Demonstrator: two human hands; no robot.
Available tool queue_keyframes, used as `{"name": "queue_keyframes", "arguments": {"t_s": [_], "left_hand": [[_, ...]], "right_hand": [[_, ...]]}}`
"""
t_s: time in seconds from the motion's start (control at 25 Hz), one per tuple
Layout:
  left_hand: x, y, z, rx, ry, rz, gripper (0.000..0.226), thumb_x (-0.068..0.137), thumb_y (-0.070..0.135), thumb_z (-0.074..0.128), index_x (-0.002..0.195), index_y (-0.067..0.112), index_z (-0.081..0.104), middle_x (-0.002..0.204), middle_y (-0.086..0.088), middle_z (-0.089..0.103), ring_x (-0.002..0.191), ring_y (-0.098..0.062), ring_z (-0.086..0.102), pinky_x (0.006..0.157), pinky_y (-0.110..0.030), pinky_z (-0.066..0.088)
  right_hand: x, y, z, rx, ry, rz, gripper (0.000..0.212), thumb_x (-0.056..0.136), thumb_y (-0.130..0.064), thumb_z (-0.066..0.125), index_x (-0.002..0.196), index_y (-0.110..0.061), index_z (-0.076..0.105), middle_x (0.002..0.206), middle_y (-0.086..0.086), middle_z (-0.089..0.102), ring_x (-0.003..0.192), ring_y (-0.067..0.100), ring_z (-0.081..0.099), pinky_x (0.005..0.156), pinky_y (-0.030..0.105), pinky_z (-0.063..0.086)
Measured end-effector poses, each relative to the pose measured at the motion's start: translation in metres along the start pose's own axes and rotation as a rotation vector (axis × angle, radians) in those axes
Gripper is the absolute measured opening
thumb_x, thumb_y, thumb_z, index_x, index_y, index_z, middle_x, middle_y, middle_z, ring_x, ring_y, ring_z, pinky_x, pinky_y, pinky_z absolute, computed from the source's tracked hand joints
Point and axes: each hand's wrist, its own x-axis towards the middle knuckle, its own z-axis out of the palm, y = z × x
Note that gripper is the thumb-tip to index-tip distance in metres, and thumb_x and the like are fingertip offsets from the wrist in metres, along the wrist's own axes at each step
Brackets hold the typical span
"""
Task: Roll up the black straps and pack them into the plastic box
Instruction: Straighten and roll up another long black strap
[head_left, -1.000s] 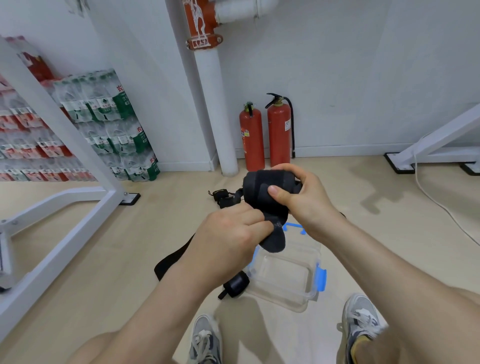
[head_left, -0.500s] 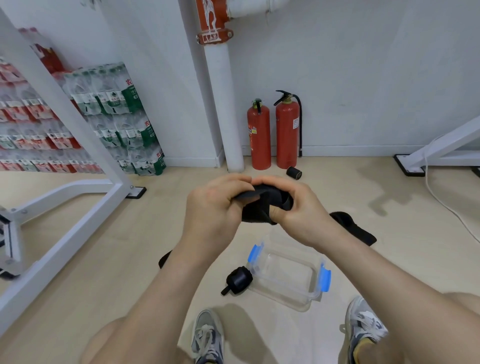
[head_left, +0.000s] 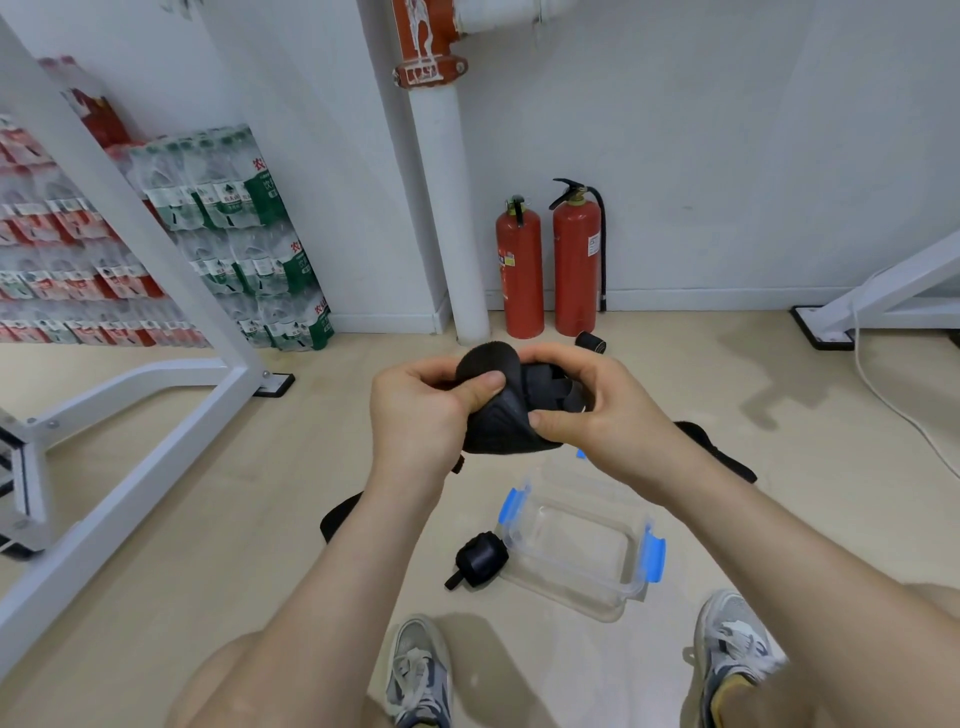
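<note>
A second ago the loose end of the black strap (head_left: 506, 423) was hanging down. Now it is folded up over the bundle, high above the plastic box (head_left: 576, 556). The fingers of the left hand (head_left: 421, 410) pinch this end flap, and those of the right hand (head_left: 597, 410) are curled round the roll. I judge the rolling is almost finished and packing comes next. Just left of the box, on the pale floor (head_left: 208, 519), lies one rolled strap (head_left: 480, 558). Far behind the box, two red fire extinguishers (head_left: 574, 260) stand at the white wall.
</note>
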Motion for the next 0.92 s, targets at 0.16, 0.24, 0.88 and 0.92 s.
{"name": "queue_keyframes", "arguments": {"t_s": [0.16,0.24,0.88,0.92], "left_hand": [[-0.001,-0.009,0.004,-0.143,-0.116,-0.113,0.017,0.084,0.007,0.074,0.075,0.021,0.076,0.078,-0.009,0.074,0.072,-0.028,0.068,0.073,-0.054,0.049],[-0.004,-0.011,0.006,-0.225,-0.245,-0.186,0.003,0.091,0.016,0.069,0.091,0.019,0.069,0.088,-0.008,0.075,0.084,-0.030,0.070,0.081,-0.055,0.054],[-0.005,-0.021,0.037,-0.177,-0.023,-0.262,0.031,0.089,0.027,0.060,0.061,0.016,0.056,0.061,-0.002,0.050,0.060,-0.019,0.048,0.048,-0.025,0.037],[-0.003,-0.023,0.036,-0.190,-0.012,-0.221,0.027,0.085,0.024,0.061,0.061,0.016,0.055,0.063,-0.004,0.047,0.064,-0.021,0.045,0.051,-0.026,0.035]], "right_hand": [[0.001,-0.001,-0.006,-0.038,0.010,-0.013,0.061,0.062,-0.003,0.061,0.121,-0.021,0.068,0.113,0.000,0.071,0.110,0.017,0.065,0.095,0.037,0.055],[-0.001,-0.003,-0.007,-0.008,0.033,-0.015,0.062,0.059,0.000,0.058,0.117,-0.021,0.070,0.109,0.000,0.072,0.107,0.016,0.067,0.087,0.031,0.057],[0.003,0.017,0.044,-0.850,0.580,-0.368,0.029,0.089,-0.035,0.046,0.076,-0.013,0.059,0.072,-0.001,0.050,0.061,0.015,0.039,0.046,0.031,0.038],[0.003,0.018,0.045,-0.862,0.590,-0.408,0.028,0.089,-0.033,0.045,0.075,-0.012,0.058,0.071,-0.001,0.049,0.061,0.015,0.037,0.045,0.031,0.036]]}}
